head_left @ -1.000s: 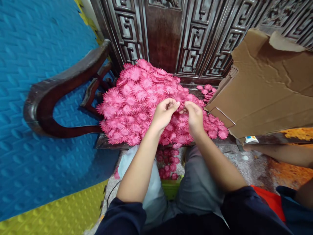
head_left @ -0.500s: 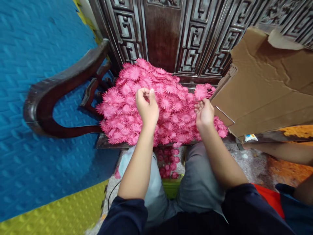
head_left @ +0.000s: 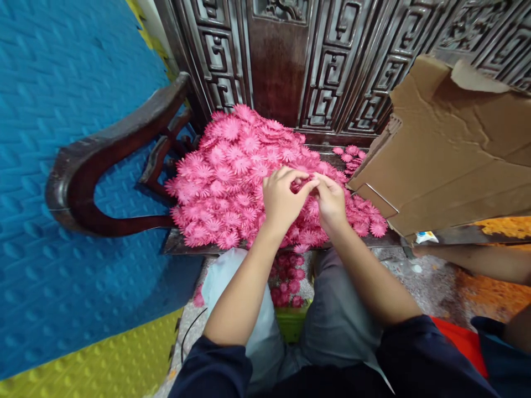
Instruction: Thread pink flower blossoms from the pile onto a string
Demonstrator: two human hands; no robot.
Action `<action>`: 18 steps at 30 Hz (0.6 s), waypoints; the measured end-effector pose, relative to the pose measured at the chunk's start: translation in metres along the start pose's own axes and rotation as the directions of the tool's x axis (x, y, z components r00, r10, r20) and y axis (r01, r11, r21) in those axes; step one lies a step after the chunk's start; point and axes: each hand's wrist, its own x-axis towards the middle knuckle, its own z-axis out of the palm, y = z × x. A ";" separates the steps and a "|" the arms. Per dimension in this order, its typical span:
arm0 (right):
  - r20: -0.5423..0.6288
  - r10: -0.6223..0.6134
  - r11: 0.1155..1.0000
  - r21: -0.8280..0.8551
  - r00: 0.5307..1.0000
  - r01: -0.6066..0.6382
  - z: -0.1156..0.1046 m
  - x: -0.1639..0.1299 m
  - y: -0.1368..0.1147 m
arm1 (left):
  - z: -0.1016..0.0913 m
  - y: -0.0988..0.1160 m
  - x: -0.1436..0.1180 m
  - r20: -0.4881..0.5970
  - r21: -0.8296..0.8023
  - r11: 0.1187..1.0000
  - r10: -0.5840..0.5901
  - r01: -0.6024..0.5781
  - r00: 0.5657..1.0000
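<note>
Both hands meet over the pile of pink flowers (head_left: 232, 177) heaped on a dark wooden seat (head_left: 178, 243). Left hand (head_left: 282, 199) and right hand (head_left: 329, 202) have fingertips pinched together on one pink flower piece (head_left: 309, 185) between them, at pile centre-right; piece mostly hidden, can't tell its axis or facing. Pile's long axis runs roughly 10 to 4 o'clock. Torn cardboard box (head_left: 448, 160) butts the pile at 3 o'clock. Curved armrest (head_left: 103, 160) at 9 o'clock, carved wooden panel (head_left: 290, 61) at 12. More pink flowers in a green container (head_left: 290, 326) at 6, between the knees. Small label (head_left: 425, 237) under the box, writing unreadable.
</note>
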 end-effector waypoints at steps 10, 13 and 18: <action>0.022 -0.189 0.966 -0.178 0.982 0.190 -0.001 -0.003 -0.008 | 0.000 -0.007 0.002 0.027 -0.190 0.980 -0.048 0.053 0.998; 0.016 -0.165 0.972 -0.168 0.986 0.165 0.000 -0.004 -0.009 | 0.000 -0.003 0.002 0.000 -0.173 0.982 -0.071 0.070 0.997; -0.113 -0.082 0.992 -0.106 0.990 0.070 -0.004 0.002 -0.005 | -0.002 -0.005 0.007 -0.148 -0.221 0.972 -0.115 0.081 0.982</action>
